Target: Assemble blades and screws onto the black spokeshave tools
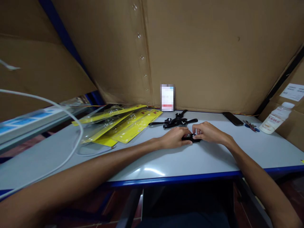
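Note:
On the table in front of me lies a black spokeshave point(196, 140) with a bright metal part in its middle. My left hand point(175, 138) rests over its left end, fingers closed round it and thumb along the near side. My right hand point(206, 132) is at the other end, thumb and bent fingers pinched close to the metal part. Fingers cover much of the tool, so what exactly the right fingertips grip is hidden. Just beyond my hands, several more black spokeshaves point(174, 123) lie in a loose, overlapping pile.
Yellow-backed clear blister packs point(136, 128) are heaped at left. A white cable point(79, 126) loops across the left side near a power strip point(35, 118). A lit phone point(167, 98) leans on the cardboard wall point(201, 57). A dark phone point(232, 119), keys point(251, 126) and a bottle point(275, 119) stand right.

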Action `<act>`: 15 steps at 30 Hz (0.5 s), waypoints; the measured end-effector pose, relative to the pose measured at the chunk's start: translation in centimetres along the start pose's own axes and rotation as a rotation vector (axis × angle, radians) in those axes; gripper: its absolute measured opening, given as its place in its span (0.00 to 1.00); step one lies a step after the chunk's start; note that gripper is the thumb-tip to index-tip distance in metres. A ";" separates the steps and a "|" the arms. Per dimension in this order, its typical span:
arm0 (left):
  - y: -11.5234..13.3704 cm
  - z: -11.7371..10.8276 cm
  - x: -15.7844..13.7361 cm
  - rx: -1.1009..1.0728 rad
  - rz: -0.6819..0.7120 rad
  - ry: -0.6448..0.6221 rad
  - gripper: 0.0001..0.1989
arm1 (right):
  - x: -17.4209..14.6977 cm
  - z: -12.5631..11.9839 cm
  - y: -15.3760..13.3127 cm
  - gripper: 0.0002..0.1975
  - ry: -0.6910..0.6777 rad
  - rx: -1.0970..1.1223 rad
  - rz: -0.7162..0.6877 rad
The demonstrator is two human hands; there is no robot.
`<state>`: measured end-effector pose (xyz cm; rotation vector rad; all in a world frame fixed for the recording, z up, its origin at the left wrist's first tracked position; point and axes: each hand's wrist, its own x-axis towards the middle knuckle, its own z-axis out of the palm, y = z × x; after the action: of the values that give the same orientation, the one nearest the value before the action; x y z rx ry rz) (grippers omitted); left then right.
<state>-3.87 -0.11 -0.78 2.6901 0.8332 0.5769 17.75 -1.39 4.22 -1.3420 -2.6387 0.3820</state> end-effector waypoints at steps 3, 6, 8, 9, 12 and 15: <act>-0.2 0.2 0.1 0.003 0.004 0.011 0.13 | 0.1 0.3 0.0 0.05 0.026 -0.034 -0.012; -0.4 0.3 0.1 0.020 0.000 0.013 0.14 | 0.1 0.5 0.0 0.06 0.048 -0.067 -0.030; -0.4 0.4 0.1 0.030 -0.006 0.014 0.14 | 0.1 0.6 0.1 0.06 0.052 -0.103 -0.038; -0.4 0.4 0.2 0.031 -0.008 0.015 0.14 | 0.1 0.7 0.1 0.06 0.051 -0.115 -0.040; -0.4 0.5 0.2 0.029 -0.004 0.023 0.13 | 0.1 0.7 0.2 0.06 0.037 -0.123 -0.052; -0.6 0.5 0.3 0.046 0.003 0.024 0.13 | 0.1 0.8 -0.3 0.06 0.044 -0.187 -0.035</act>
<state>-3.74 0.49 -1.34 2.7315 0.8594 0.5985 17.29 -1.63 3.59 -1.3362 -2.7137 0.1019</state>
